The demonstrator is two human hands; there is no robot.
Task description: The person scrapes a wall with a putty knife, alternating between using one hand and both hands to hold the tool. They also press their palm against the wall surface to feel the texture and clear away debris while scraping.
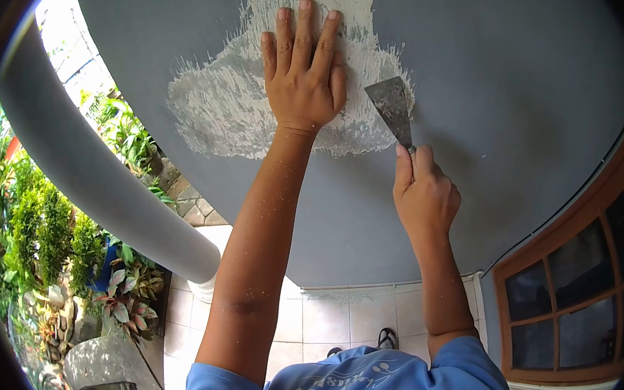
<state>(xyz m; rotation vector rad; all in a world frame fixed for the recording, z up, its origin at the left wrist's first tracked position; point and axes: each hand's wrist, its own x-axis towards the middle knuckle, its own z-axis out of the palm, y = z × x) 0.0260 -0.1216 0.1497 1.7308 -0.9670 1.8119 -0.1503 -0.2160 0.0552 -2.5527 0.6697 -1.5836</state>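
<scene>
My left hand [303,77] lies flat against the grey wall [483,69], fingers spread, over a rough whitish scraped patch [224,100]. Pale specks dot the left forearm. To its right, my right hand [426,193] is wrapped round the handle of a putty knife [392,106]. The knife's wide, smudged metal blade points up and to the left, over the patch's right edge. My fingers hide most of the handle.
A grey round column [110,157] rises at the left, with green plants [53,226] beyond it. A wood-framed window [567,303] is at the lower right. Below lies a tiled floor [324,321], where a sandalled foot [388,338] shows.
</scene>
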